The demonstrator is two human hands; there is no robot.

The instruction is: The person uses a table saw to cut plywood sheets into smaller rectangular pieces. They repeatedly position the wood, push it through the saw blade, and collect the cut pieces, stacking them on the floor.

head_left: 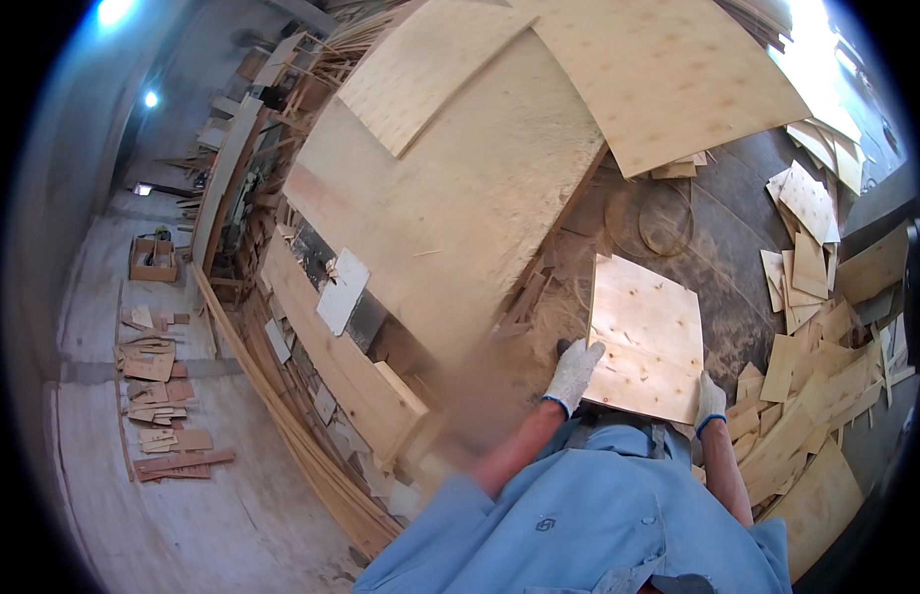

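A roughly square plywood panel (646, 322) is held in front of my waist. Its face is pale, with small brown knots and a faint line across the middle; whether it is one sheet or several, I cannot tell. My left hand (576, 374), in a whitish knit glove with a blue cuff, grips the panel's left edge near its lower corner. On the opposite edge, my right hand (711, 399) in a matching glove closes against the lower right side. Fingers of both hands are partly hidden by the panel.
Ahead stands a large dusty worktable (430, 218) with big plywood sheets (668, 79) on it, one overhanging its right side. Offcuts (811, 386) pile up at my right. Left of the table lie long boards (326, 346) and a small white board (342, 292). Sawdust covers the floor ahead.
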